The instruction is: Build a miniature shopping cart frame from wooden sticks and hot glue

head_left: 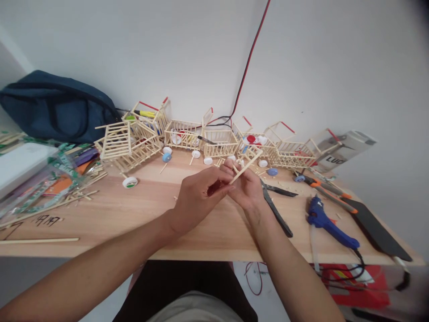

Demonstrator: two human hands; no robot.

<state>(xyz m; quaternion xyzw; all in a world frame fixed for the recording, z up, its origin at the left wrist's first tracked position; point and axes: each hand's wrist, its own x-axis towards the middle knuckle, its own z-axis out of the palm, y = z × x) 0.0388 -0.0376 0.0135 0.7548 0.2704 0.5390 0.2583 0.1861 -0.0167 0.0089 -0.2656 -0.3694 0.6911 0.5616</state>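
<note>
My left hand (201, 192) and my right hand (246, 185) meet above the middle of the wooden table. Between them is a small frame of pale wooden sticks (246, 166), one long stick slanting up to the right. The fingers of my left hand pinch near its lower end. My right hand's fingers wrap round its underside, partly hidden by the sticks. Just behind stand several small stick carts with red handles, among them a middle cart (220, 142) and a right cart (295, 154).
A blue glue gun (330, 223), pliers (335, 194) and black scissors (276, 208) lie to the right. A dark blue bag (56, 107) stands back left, near loose sticks and plastic wrappers (56, 183). White bottle caps (130, 182) dot the table.
</note>
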